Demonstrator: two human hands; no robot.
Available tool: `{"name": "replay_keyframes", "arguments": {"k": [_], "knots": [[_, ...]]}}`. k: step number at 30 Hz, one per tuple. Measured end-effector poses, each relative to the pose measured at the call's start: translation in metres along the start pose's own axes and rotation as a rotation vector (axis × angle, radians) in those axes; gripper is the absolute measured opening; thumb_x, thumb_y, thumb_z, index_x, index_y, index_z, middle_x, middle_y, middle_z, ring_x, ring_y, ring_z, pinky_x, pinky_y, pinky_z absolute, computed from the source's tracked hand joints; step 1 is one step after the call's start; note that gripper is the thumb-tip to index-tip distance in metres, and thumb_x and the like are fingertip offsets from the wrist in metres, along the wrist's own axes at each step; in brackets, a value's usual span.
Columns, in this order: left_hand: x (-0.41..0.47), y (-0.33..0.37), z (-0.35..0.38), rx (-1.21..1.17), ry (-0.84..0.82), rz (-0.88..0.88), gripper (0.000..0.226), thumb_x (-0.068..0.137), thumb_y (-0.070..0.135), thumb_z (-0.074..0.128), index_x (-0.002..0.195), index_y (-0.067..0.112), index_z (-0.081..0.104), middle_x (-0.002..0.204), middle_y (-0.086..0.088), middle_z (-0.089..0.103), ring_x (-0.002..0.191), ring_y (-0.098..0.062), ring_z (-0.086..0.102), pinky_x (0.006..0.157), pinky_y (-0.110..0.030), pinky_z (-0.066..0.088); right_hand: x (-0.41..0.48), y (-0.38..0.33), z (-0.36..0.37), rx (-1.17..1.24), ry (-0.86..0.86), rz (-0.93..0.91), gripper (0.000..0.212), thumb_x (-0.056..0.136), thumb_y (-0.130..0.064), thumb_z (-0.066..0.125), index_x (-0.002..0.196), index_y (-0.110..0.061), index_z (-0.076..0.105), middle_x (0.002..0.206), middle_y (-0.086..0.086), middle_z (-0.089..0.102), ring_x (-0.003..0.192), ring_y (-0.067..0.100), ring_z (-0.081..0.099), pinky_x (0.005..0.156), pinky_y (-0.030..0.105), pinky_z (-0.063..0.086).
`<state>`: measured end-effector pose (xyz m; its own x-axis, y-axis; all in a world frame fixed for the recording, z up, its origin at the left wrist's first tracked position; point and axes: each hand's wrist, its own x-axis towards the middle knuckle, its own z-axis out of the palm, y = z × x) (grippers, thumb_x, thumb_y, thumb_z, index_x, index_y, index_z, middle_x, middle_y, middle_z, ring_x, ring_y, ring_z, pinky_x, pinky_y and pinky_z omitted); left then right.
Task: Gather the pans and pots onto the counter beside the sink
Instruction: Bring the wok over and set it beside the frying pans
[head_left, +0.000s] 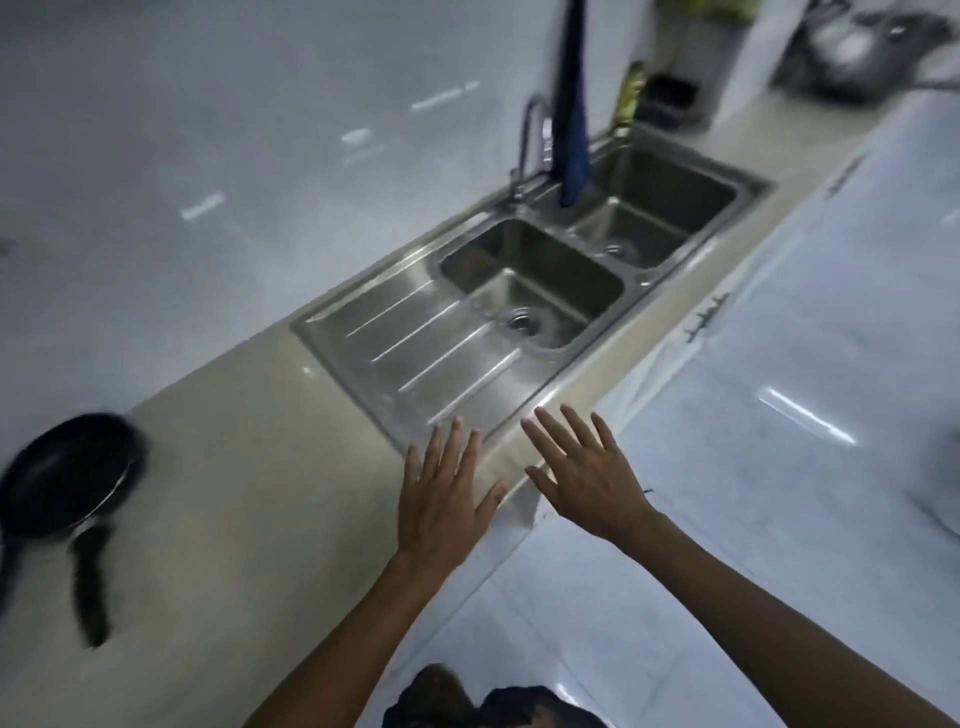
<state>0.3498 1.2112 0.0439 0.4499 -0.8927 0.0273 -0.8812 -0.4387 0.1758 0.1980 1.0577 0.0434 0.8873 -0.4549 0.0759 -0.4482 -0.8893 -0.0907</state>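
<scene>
A black frying pan (67, 475) lies on the beige counter (249, 467) at the far left, its dark handle pointing toward me. At the top right, a grey pot with a lid (852, 49) sits far along the counter, blurred. My left hand (447, 493) and my right hand (584, 470) hover side by side over the counter's front edge, just before the steel sink (415, 353). Both hands are flat with fingers spread and hold nothing. The pan is well to the left of my left hand.
The sink has a ribbed drainboard and two basins. A tap (535, 140) and a hanging blue cloth (569, 104) stand behind it. Bottles and a dark container (670, 101) sit at the back right. White cabinet fronts (691, 322) and glossy floor lie to the right.
</scene>
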Motion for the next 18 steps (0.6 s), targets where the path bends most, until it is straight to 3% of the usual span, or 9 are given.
{"name": "replay_keyframes", "arguments": {"k": [9,15,18], "knots": [[0.18,0.206,0.02,-0.008,0.022,0.338,0.077,0.098,0.069,0.028,0.155,0.017,0.043,0.164,-0.01,0.033,0.153,-0.029,0.027,0.121,-0.057,0.025,-0.044,0.216,-0.05,0.01,0.062,0.557,0.064,0.103,-0.055,0.03,0.159,-0.024,0.032,0.163,0.003,0.037,0.151,0.035,0.031,0.119,0.06,0.029],[0.313,0.321,0.051,-0.008,0.018,0.411,0.082,0.097,0.072,0.02,0.159,0.021,0.033,0.168,-0.007,0.023,0.156,-0.028,0.019,0.124,-0.054,0.01,-0.019,0.369,-0.063,0.008,0.036,0.669,0.064,0.104,-0.055,0.03,0.16,-0.024,0.028,0.165,0.003,0.034,0.153,0.034,0.027,0.121,0.059,0.026],[0.384,0.38,0.057,-0.027,0.013,0.41,0.083,0.095,0.072,0.016,0.16,0.021,0.031,0.168,-0.006,0.021,0.156,-0.028,0.018,0.125,-0.054,0.011,0.001,0.453,-0.076,0.022,0.036,0.706,0.064,0.104,-0.055,0.028,0.161,-0.025,0.024,0.166,0.003,0.031,0.154,0.034,0.025,0.122,0.059,0.023]]}}
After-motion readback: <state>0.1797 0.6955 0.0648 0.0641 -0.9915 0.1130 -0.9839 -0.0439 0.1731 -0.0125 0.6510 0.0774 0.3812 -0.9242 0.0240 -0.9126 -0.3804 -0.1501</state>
